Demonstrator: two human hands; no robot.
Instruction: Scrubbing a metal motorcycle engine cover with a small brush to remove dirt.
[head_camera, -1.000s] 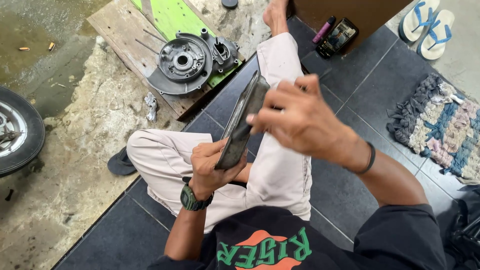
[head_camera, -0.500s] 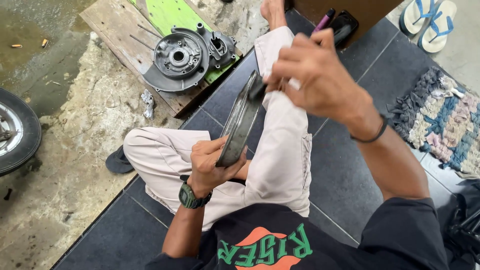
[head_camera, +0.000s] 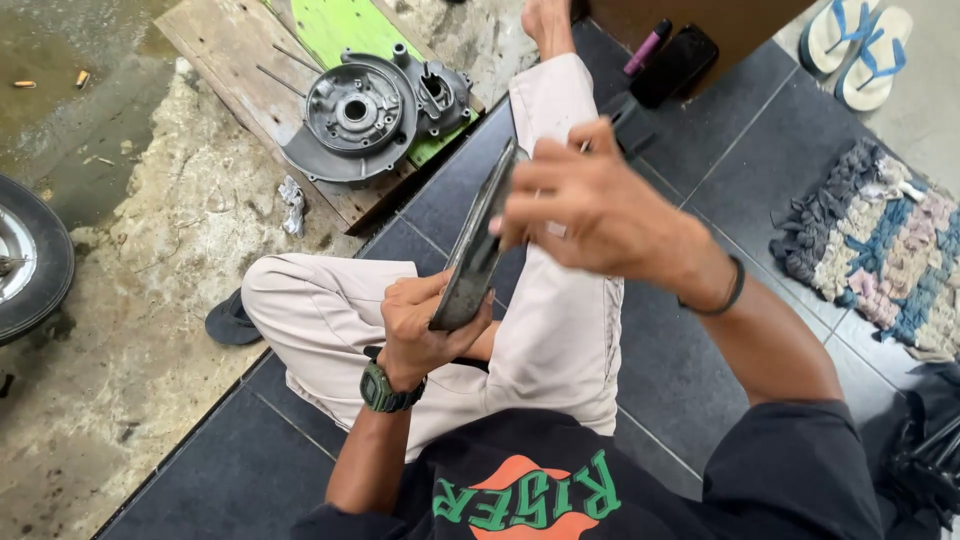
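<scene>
I sit on a dark tiled floor with my legs in pale trousers. My left hand (head_camera: 425, 325), with a green watch on its wrist, grips the lower end of a flat grey metal cover (head_camera: 475, 250) held on edge above my lap. My right hand (head_camera: 590, 210) is closed over the cover's upper end, with something small and pale pinched between its fingers against the metal. A dark band circles my right wrist.
A grey engine casing (head_camera: 365, 115) lies on a wooden board (head_camera: 225, 45) with a green plank, beyond my knees. A wheel (head_camera: 30, 260) sits at the left edge. A dark bottle (head_camera: 675, 62), sandals (head_camera: 865, 50) and a rag rug (head_camera: 880, 250) lie to the right.
My right hand slid up along the cover toward its far end and has come back down a little. My left hand keeps its grip on the lower end.
</scene>
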